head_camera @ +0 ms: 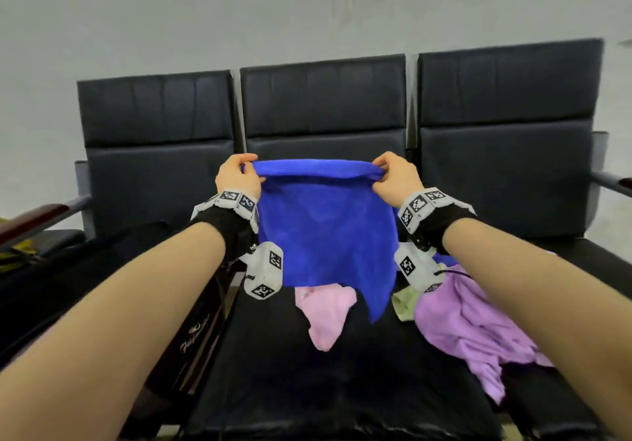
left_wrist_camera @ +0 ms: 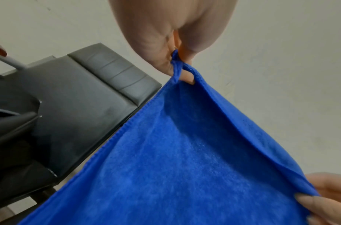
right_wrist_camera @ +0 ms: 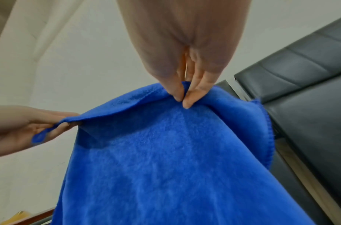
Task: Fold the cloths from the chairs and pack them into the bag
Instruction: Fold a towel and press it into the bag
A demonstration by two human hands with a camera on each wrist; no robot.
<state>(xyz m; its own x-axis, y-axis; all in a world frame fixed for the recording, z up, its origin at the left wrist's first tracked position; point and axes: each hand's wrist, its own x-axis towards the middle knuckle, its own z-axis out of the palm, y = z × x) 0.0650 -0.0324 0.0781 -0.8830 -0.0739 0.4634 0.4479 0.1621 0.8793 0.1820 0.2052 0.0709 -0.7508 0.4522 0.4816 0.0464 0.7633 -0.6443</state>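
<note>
A blue cloth (head_camera: 325, 235) hangs in the air over the middle chair seat (head_camera: 307, 389), held by its top edge. My left hand (head_camera: 239, 175) pinches its left corner (left_wrist_camera: 177, 67). My right hand (head_camera: 390, 175) pinches the right end of the top edge (right_wrist_camera: 184, 97). The blue cloth (left_wrist_camera: 184, 167) fills both wrist views (right_wrist_camera: 165, 167). On the seat below lie a pink cloth (head_camera: 326, 314), a pale green cloth (head_camera: 405, 304) and a lilac cloth (head_camera: 472, 327). A black bag (head_camera: 191, 331) stands on the left seat.
Three black chairs stand in a row against a pale wall, their backrests (head_camera: 325, 98) behind the cloth. A wooden armrest (head_camera: 34, 216) is at the far left with something yellow (head_camera: 17, 252) below it. Another armrest (head_camera: 612, 182) is at the right.
</note>
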